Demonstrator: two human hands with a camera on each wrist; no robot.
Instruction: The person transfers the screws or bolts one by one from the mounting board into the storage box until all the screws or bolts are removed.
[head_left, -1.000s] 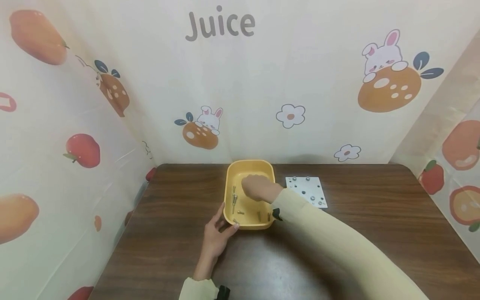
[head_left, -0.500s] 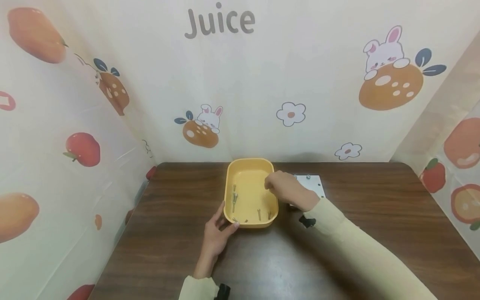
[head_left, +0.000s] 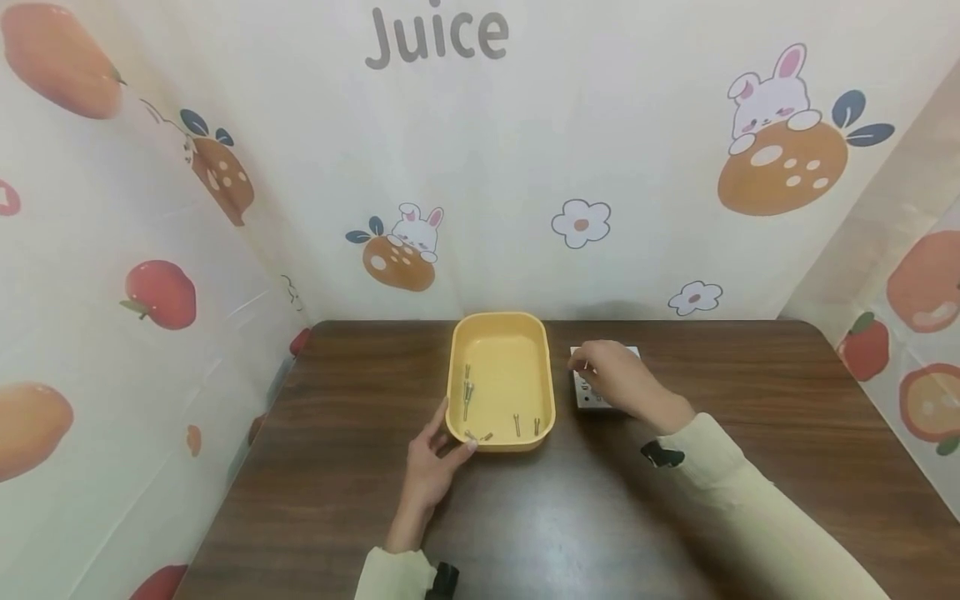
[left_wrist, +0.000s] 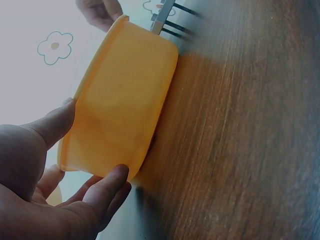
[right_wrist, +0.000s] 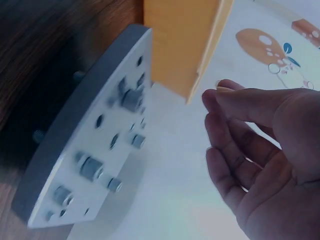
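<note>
My left hand [head_left: 431,475] grips the near-left corner of a yellow tray [head_left: 510,367]; in the left wrist view its thumb lies at the rim, with fingers around the wall [left_wrist: 122,95]. Several screws [head_left: 468,398] lie inside along the tray's left side and near end. My right hand [head_left: 618,379] hovers over a pale metal plate [head_left: 592,405], thumb and index finger pinched together. It appears to pinch a small screw, mostly hidden by the fingertips. In the right wrist view, bolts [right_wrist: 91,168] stand in the plate [right_wrist: 93,143], among open holes.
Both tray and plate rest on a dark wooden table [head_left: 360,392], close to its back edge. A printed cloth wall [head_left: 510,167] rises right behind, with more cloth at both sides. The plate is a short gap right of the tray.
My right hand has moved from inside the tray, over its right rim, to above the plate. A screw near the tray's near end has shifted. The left hand stays at its corner.
</note>
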